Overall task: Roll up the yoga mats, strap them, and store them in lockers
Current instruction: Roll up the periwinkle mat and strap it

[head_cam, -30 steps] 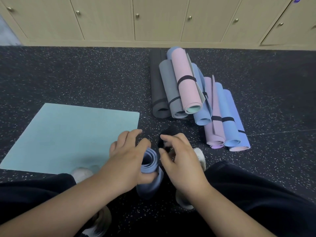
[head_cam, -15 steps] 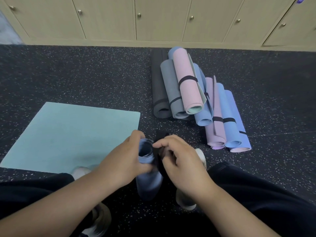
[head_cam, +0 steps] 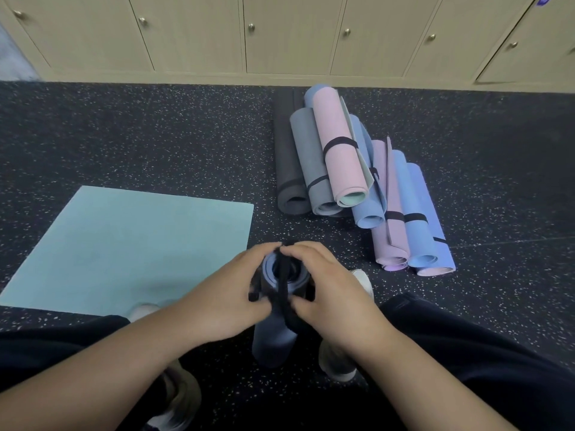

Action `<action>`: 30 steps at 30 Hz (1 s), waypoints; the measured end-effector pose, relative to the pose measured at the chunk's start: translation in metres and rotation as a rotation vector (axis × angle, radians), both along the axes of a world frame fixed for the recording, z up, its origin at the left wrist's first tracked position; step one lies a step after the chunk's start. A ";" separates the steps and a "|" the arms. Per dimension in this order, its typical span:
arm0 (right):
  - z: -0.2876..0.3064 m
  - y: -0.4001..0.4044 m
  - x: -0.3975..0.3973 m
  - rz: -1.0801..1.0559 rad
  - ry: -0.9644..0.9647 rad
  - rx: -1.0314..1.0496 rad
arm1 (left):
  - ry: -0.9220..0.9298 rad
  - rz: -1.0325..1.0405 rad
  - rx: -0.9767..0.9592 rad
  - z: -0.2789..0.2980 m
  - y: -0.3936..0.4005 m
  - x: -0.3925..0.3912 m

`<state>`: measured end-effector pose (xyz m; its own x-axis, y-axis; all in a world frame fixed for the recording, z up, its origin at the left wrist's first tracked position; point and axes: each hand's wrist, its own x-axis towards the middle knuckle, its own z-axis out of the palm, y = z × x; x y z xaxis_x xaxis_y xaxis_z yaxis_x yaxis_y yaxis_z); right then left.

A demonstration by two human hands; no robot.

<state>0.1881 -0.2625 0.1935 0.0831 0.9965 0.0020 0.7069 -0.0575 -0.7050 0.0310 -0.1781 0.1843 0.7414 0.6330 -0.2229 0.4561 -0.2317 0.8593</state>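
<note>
Rolled blue mat [head_cam: 273, 334] upright between your feet, left hand [head_cam: 224, 300] and right hand [head_cam: 329, 293] both gripping it with black strap [head_cam: 283, 284] across its top, teal mat [head_cam: 124, 244] flat on floor [head_cam: 155, 135] left, strapped rolls [head_cam: 342, 169] piled ahead-right, closed lockers [head_cam: 286, 32] beyond.

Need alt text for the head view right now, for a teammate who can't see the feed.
Both hands, left hand and right hand, grip an upright rolled blue mat and stretch a black strap over its top end. A flat teal mat lies to the left; a pile of strapped rolled mats lies ahead on the right, before closed lockers.
</note>
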 end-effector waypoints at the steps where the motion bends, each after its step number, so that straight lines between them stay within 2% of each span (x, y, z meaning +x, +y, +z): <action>1: 0.001 0.000 0.001 -0.005 -0.018 -0.008 | -0.012 0.003 -0.035 0.003 -0.002 0.002; 4: 0.003 -0.002 -0.002 0.000 -0.062 -0.034 | 0.001 0.059 -0.083 0.009 -0.006 0.006; 14: -0.001 -0.005 -0.016 0.077 -0.057 -0.011 | 0.042 0.253 0.074 0.008 -0.011 0.010; 21: 0.000 -0.006 -0.010 0.029 -0.104 -0.010 | 0.032 0.476 -0.178 0.015 0.003 0.009; 26: 0.006 -0.004 -0.011 -0.007 -0.106 -0.021 | 0.222 0.386 -0.006 0.011 0.002 0.003; 30: 0.009 -0.003 -0.012 0.011 -0.090 -0.015 | 0.250 0.398 -0.011 0.009 0.004 0.002</action>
<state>0.1759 -0.2653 0.2027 0.0726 0.9973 -0.0062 0.7683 -0.0599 -0.6373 0.0327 -0.1745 0.1936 0.3646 0.8536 -0.3720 0.7009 0.0114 0.7132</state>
